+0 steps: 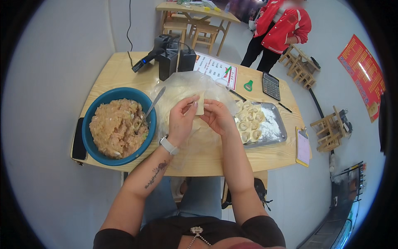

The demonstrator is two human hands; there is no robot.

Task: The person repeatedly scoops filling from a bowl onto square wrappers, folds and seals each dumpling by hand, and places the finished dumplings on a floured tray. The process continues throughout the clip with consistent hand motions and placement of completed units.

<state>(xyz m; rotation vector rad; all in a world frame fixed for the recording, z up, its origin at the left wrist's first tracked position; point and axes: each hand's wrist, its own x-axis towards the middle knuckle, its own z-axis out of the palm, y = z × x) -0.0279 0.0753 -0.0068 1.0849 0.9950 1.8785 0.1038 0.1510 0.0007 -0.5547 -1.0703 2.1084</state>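
Between my hands, above a plastic bag point(169, 84) of pale dough wrappers, a square dough wrapper point(200, 104) is held upright. My left hand point(184, 113) grips it at its left side, with thumb and fingertips close together. At its right edge, my right hand point(217, 113) pinches it with thumb and fingers. Left of my hands stands a blue bowl point(87, 137) of minced filling point(113, 124), with a metal spoon point(152, 105) leaning in it. On the right, a metal tray point(281, 133) holds several folded wontons point(248, 119) beside white flour point(270, 119).
Black power banks point(168, 65) and a printed menu point(214, 67) lie along the table's far side. A calculator point(271, 86), a green cutter-like tool point(248, 85), pens and a clipboard point(302, 146) are on the right. A phone point(79, 140) lies beside the bowl. A person in a red jacket point(281, 26) stands beyond.
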